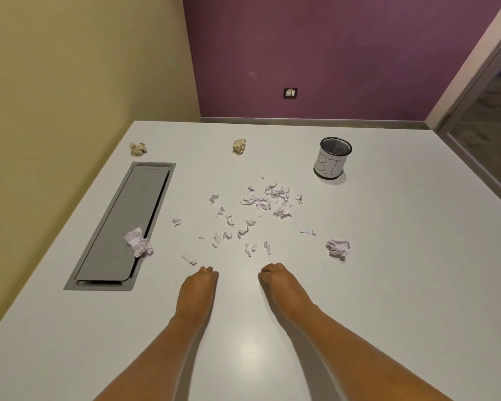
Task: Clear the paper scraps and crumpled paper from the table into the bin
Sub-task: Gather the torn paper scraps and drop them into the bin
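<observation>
Several small white paper scraps lie scattered over the middle of the white table. Two white crumpled balls sit lower down, one at the left on the grey hatch, one at the right. Two tan crumpled balls lie near the far edge, one at the left, one in the middle. A mesh cup labelled as the bin stands upright at the far right. My left hand and my right hand rest on the table just short of the scraps, fingers curled under, holding nothing.
A long grey cable hatch is set into the table's left side. A yellow wall runs along the left, a purple wall with a socket stands beyond the far edge, and a glass door frame is at the right.
</observation>
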Tool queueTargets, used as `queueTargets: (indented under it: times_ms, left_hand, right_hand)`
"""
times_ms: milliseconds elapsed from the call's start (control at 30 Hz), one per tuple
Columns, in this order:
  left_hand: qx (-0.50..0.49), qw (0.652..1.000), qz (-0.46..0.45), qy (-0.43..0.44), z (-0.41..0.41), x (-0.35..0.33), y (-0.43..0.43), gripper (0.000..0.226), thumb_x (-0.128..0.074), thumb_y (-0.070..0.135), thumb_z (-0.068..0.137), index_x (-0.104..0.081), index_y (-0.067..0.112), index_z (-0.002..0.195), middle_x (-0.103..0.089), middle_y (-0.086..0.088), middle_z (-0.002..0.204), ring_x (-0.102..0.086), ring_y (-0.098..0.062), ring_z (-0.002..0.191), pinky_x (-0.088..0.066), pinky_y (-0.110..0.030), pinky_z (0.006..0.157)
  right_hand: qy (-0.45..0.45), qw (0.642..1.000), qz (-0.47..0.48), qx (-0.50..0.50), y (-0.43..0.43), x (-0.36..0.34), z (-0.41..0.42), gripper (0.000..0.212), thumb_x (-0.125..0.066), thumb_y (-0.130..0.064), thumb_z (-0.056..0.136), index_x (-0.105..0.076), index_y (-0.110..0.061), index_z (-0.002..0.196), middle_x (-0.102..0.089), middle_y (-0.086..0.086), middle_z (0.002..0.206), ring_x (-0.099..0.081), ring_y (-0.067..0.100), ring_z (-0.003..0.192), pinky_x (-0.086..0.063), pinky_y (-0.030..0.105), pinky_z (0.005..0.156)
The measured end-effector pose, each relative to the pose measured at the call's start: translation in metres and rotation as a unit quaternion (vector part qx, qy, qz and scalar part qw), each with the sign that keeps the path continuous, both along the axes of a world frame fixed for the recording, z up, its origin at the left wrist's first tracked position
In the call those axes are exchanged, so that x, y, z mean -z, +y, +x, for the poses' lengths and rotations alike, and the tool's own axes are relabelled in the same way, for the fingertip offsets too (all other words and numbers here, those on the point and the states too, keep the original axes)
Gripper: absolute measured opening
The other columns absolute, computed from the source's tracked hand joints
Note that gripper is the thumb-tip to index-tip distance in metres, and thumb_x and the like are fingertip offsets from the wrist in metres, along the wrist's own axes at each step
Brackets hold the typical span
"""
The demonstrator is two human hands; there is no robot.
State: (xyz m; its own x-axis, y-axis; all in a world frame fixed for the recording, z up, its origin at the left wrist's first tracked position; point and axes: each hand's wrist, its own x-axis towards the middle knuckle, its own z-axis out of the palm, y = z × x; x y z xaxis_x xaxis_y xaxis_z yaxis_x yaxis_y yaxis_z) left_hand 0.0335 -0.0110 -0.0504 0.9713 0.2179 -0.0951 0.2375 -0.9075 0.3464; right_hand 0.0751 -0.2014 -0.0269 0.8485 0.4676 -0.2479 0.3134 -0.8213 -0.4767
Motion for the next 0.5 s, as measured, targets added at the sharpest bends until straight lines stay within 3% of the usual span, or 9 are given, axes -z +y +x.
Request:
queueTargets:
  times_ms: [67,133,200,267,367,433,500]
  left_hand:
    - [0.021,0.999,0.037,0.008,-0.002,-0.005,-0.001,0.025,-0.042,-0.007,0.083,-0.053,0.011,0.070,-0.043,-0.004,0.063,-0.047,-0.019,0.071,-0.034,-0.028,0.063]
    - [0.051,0.996,0.063,0.026,-0.001,-0.009,-0.002,0.024,-0.039,-0.010,0.078,-0.054,0.009,0.074,-0.042,-0.004,0.063,-0.038,-0.019,0.068,-0.029,-0.028,0.061]
    - [0.070,0.992,0.098,0.047,-0.001,-0.017,-0.004,0.025,-0.038,-0.011,0.073,-0.041,0.012,0.063,-0.029,-0.002,0.058,-0.035,-0.021,0.067,-0.026,-0.029,0.060]
    - [0.077,0.988,0.117,0.061,0.002,-0.021,-0.005,0.025,-0.040,-0.010,0.073,-0.041,0.012,0.061,-0.038,-0.005,0.061,-0.045,-0.026,0.068,-0.028,-0.030,0.060]
    - [0.074,0.988,0.121,0.063,0.008,-0.024,-0.008,0.024,-0.042,-0.006,0.078,-0.062,0.007,0.083,-0.061,-0.012,0.084,-0.061,-0.029,0.082,-0.040,-0.032,0.065]
    - [0.063,0.990,0.108,0.064,0.008,-0.024,-0.008,0.028,-0.044,-0.006,0.078,-0.066,0.006,0.090,-0.062,-0.010,0.086,-0.056,-0.028,0.075,-0.038,-0.030,0.064]
    - [0.064,0.992,0.095,0.051,0.009,-0.023,-0.013,0.026,-0.045,-0.007,0.077,-0.066,0.005,0.084,-0.055,-0.008,0.075,-0.043,-0.024,0.068,-0.033,-0.028,0.062]
  right_hand:
    - [-0.022,1.000,-0.019,-0.010,-0.002,0.002,0.001,0.021,-0.040,0.007,0.087,-0.058,0.004,0.096,-0.056,0.012,0.102,-0.047,0.023,0.100,-0.042,0.034,0.082]
    - [-0.045,0.998,-0.046,-0.021,-0.001,0.003,0.003,0.018,-0.040,0.007,0.083,-0.057,0.004,0.086,-0.048,0.009,0.087,-0.040,0.018,0.086,-0.033,0.031,0.068]
    - [-0.055,0.998,-0.040,-0.017,-0.001,0.001,0.003,0.017,-0.039,0.006,0.084,-0.056,0.007,0.082,-0.039,0.008,0.081,-0.033,0.016,0.081,-0.024,0.028,0.065]
    - [-0.061,0.997,-0.033,-0.014,-0.004,-0.001,0.003,0.019,-0.039,0.006,0.084,-0.057,0.009,0.084,-0.038,0.007,0.080,-0.032,0.016,0.079,-0.023,0.027,0.064]
    - [-0.065,0.997,-0.048,-0.019,-0.010,-0.004,0.002,0.022,-0.038,0.008,0.081,-0.060,0.008,0.086,-0.039,0.007,0.081,-0.033,0.015,0.076,-0.023,0.028,0.064]
    - [-0.059,0.997,-0.056,-0.010,-0.015,-0.005,0.003,0.024,-0.038,0.008,0.081,-0.061,0.008,0.088,-0.039,0.007,0.081,-0.033,0.015,0.075,-0.022,0.028,0.064]
    - [-0.055,0.996,-0.069,0.000,-0.022,-0.007,0.006,0.024,-0.039,0.007,0.080,-0.061,0.009,0.089,-0.043,0.011,0.081,-0.037,0.018,0.073,-0.023,0.028,0.063]
